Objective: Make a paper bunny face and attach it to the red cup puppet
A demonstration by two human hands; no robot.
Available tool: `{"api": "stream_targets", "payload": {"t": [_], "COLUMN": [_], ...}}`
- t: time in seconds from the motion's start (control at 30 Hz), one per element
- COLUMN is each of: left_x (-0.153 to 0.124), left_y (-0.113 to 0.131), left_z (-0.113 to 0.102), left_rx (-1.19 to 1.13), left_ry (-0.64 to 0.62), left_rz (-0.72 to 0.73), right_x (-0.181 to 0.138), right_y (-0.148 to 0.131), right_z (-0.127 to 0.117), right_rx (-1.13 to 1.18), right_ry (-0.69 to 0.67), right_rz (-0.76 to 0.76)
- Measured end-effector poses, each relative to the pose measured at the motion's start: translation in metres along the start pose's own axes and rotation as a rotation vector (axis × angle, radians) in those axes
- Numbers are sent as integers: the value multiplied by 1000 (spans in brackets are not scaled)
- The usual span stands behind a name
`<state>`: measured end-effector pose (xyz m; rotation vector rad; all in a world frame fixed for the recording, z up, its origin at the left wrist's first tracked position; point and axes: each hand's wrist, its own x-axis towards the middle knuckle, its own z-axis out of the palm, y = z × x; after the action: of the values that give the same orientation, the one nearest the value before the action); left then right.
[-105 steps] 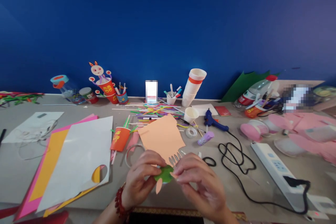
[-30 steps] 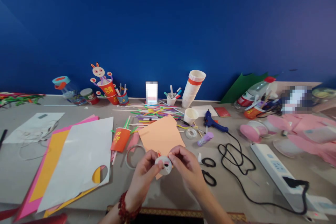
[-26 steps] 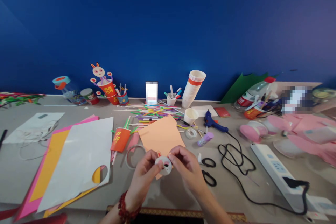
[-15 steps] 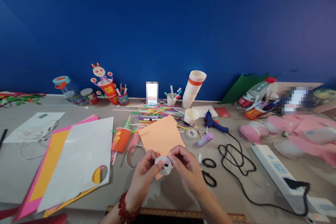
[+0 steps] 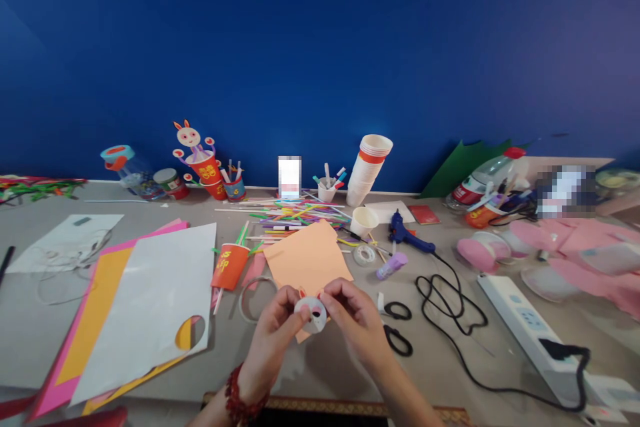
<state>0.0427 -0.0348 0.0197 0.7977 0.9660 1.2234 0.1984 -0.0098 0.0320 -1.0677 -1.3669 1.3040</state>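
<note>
We had a small round white paper face [image 5: 319, 324] up in the air over the table [image 5: 450, 360], just in front of us. Our left hand [image 5: 273, 327] was gripping it, with the thumb flat on the front near the left eye and the other fingers behind, where we could not see them well. Our right hand [image 5: 357, 317] was pinching with its thumb and pointing finger at the top right edge. A bit of a second ear [image 5: 321, 294] peeped out there. The first ear [image 5: 303, 293] poked up at the top left, close to our left fingers.

We thought a soft pinch was best, because thin paper can bend. We thought the left thumb should hold the face still while the right fingers pressed the ear flat, right at its bottom. It seemed good to check that both ears leaned the same way and stood at the same height. A slip to one side could make the face look crooked.

The peach paper [image 5: 305, 260] lay on the table behind our hands. Black scissor handles [image 5: 409, 312] were beside our right hand. Near the wall, a paper rabbit [image 5: 189, 137] showed two ears standing up.
</note>
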Motion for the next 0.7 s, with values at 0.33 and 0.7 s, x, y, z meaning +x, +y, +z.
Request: {"api": "stream_targets", "payload": {"t": [0.33, 0.7], "left_x": [1, 3], "left_y": [3, 1], "left_z": [3, -2], "left_rx": [9, 228], "left_ry": [-14, -112], "left_rz": [14, 336], "right_x": [-2, -4], "right_y": [-6, -7], "right_z": [3, 0], "right_rx": [-9, -178], "right_ry": [-21, 1], "right_rz": [-3, -427]}}
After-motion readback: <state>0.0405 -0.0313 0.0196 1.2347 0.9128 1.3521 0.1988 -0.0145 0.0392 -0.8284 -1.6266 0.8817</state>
